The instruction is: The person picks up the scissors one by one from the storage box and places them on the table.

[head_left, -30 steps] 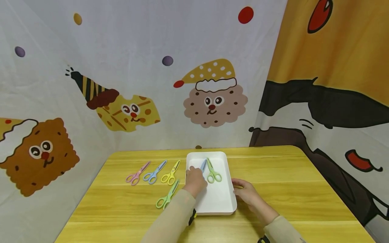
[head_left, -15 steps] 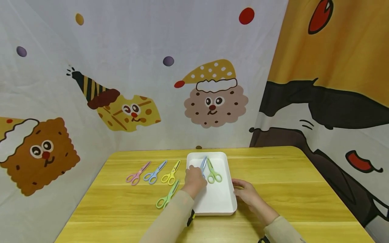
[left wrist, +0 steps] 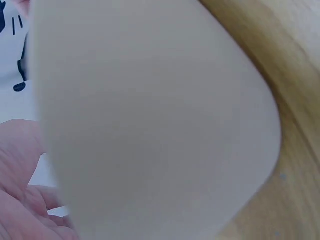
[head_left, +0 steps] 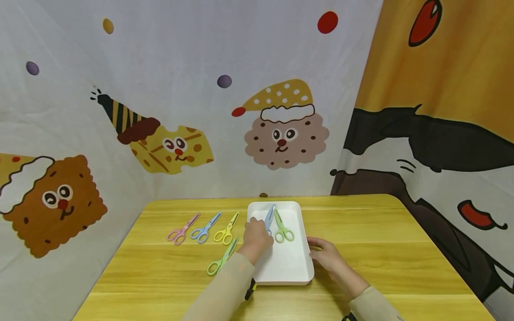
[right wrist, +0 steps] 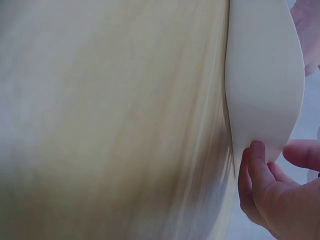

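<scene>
My left hand point(head_left: 258, 238) reaches over the white tray point(head_left: 287, 269) and holds the handle end of a pair of blue scissors point(head_left: 270, 215); its fingers cover most of the handles. The blue blades point toward the back of the tray. Close on their right, a pair of green scissors point(head_left: 282, 226) lies inside the tray. My right hand point(right wrist: 280, 195) holds the tray's right side, fingers against the outer wall and thumb at the rim. In the left wrist view the tray wall point(left wrist: 160, 120) hides much of the left hand point(left wrist: 20, 195) and the scissors.
Left of the tray, pink scissors point(head_left: 184, 230), another blue pair point(head_left: 205, 230) and yellow scissors point(head_left: 227, 230) lie in a row on the wooden table point(head_left: 160, 276). Another green pair point(head_left: 223, 259) lies nearer, partly behind the left sleeve point(head_left: 225, 285). A printed curtain point(head_left: 192, 35) hangs behind.
The blue scissors' blades have shifted slightly back and right, closer to the green pair, with the left hand nearly in place. My right hand stays at the tray's side.
</scene>
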The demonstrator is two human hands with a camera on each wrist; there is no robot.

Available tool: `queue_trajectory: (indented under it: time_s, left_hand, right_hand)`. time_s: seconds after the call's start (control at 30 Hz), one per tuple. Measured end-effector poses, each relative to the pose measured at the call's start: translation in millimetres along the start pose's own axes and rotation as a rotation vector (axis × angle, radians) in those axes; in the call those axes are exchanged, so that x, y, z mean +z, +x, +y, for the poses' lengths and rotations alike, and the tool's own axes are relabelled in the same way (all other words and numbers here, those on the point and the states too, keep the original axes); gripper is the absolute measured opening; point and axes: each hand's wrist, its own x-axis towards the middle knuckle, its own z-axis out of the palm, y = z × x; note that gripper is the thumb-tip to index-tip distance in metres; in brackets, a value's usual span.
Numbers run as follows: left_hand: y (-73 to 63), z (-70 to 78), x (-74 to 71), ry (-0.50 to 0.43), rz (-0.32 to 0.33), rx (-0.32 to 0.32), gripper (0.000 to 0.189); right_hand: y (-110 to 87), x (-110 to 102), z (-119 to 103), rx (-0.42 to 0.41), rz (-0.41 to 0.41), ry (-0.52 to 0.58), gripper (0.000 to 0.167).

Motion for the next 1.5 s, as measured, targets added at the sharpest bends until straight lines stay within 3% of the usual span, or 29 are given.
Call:
queue_trajectory:
  time_s: [0.3,0.6,0.83,1.17,1.5]
  left_hand:
    - [-2.6,-1.1,-6.7,-0.007,0.076,0.068,0.033]
    - [-0.8,-8.8,-9.8,-0.03,0.121,0.075,0.04]
    - [-3.0,-15.5,-19.0,-0.072,0.153,0.116,0.044]
    - [-6.7,-25.4,-27.0,-0.092,0.174,0.095,0.046]
    - [-9.1,-36.2,-27.1,-0.096,0.194,0.122,0.048]
  right_hand:
    - [-1.8,0,-1,0.0,0.004,0.002,0.043]
    - [-0.8,0,-1,-0.007,0.002,0.0,0.043]
    - [1.3,0,0,-0.008,-0.005,-0.002,0.043]
    - [1.1,1,0,-0.003,0.005,-0.009,0.042]
    - [0.3,1,1,-0.004,0.014,-0.003,0.042]
